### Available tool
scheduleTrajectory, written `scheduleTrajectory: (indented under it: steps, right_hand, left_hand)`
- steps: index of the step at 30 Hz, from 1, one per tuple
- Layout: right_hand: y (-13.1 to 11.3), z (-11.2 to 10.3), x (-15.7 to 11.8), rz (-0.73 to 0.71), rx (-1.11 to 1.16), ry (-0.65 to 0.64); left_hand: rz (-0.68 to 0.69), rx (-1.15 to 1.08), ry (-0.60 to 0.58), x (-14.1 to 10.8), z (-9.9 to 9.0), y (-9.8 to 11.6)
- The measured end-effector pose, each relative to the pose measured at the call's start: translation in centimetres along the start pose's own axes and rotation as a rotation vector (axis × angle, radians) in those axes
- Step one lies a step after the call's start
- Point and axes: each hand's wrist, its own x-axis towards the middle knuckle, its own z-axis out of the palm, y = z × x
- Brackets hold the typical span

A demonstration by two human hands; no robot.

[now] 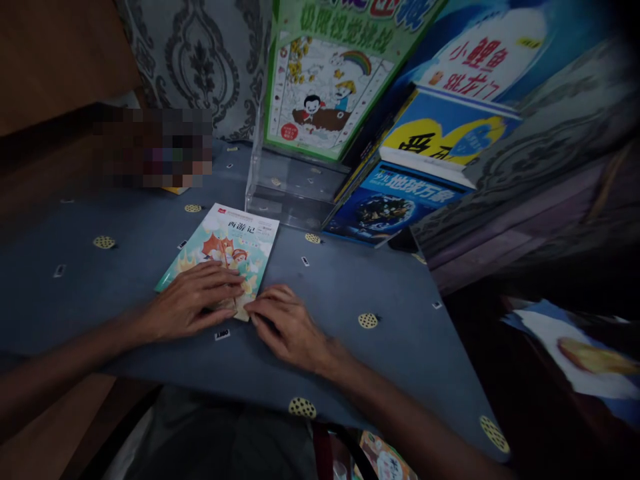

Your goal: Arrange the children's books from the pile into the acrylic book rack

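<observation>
A paperback book (pixel 255 250) lies on the table, its pale cover showing Chinese lettering and a coloured cartoon picture. My left hand (pixel 193 300) rests across the lower part of this cover, palm down with the fingers stretched out. At the book's lower right corner, my right hand (pixel 287 327) has its fingers bent together, with thumb and fingertips pinching the edge. Part of the cover picture is hidden under my left hand.
A blue-grey cloth (pixel 330 360) with pineapple prints covers the table. Behind the book stands a clear acrylic rack (pixel 285 203) holding a green-bordered book (pixel 325 93). More books, including a blue one (pixel 395 200), stand to its right. A blurred-out patch covers the back left.
</observation>
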Motion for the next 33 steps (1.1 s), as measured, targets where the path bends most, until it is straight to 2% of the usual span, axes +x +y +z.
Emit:
scheduleTrajectory:
  steps: [3,6,8,10,12,17,20,23,25,27,33]
  right_hand:
    - [0.1,-0.1,0.0,0.032,0.028,0.015]
    - [0.8,0.0,0.1,0.101,0.011,0.015]
    - [1.6,0.2,0.5,0.18,-0.064,-0.02]
    - [2.4,0.3,1.3,0.262,-0.142,-0.058]
    - [3.4,0.4,2.5,0.329,-0.19,-0.097]
    - [6.4,0.7,5.8,0.446,-0.24,-0.104]
    - [7.6,1.3,6.9,0.48,-0.246,-0.045]
    - [8.0,1.8,7.0,0.466,-0.254,-0.017]
    - [8.0,1.9,6.7,0.448,-0.254,-0.005]
    - [8.1,1.8,6.5,0.436,-0.252,0.012]
    - [8.7,1.2,5.4,0.45,-0.236,0.056]
  left_hand:
    - [-0.135,-0.056,0.036,0.3,-0.6,-1.2]
    - [-0.409,0.043,0.093,0.5,-0.9,-3.8]
    - [-0.577,0.102,0.081,0.5,-0.9,-5.7]
    - [-0.658,0.075,0.068,0.5,-0.6,-7.1]
    - [-0.673,0.003,0.089,0.6,-0.4,-7.8]
    - [-0.767,-0.25,0.278,1.2,-0.6,-8.0]
    - [-0.847,-0.586,0.44,1.7,-1.3,-7.9]
    - [-1.003,-0.928,0.582,2.1,-1.8,-7.7]
    - [-1.12,-1.107,0.585,2.4,-2.0,-7.3]
    - [-1.179,-1.248,0.536,2.8,-2.0,-7.0]
    - [-1.189,-1.468,0.447,3.5,-2.3,-6.7]
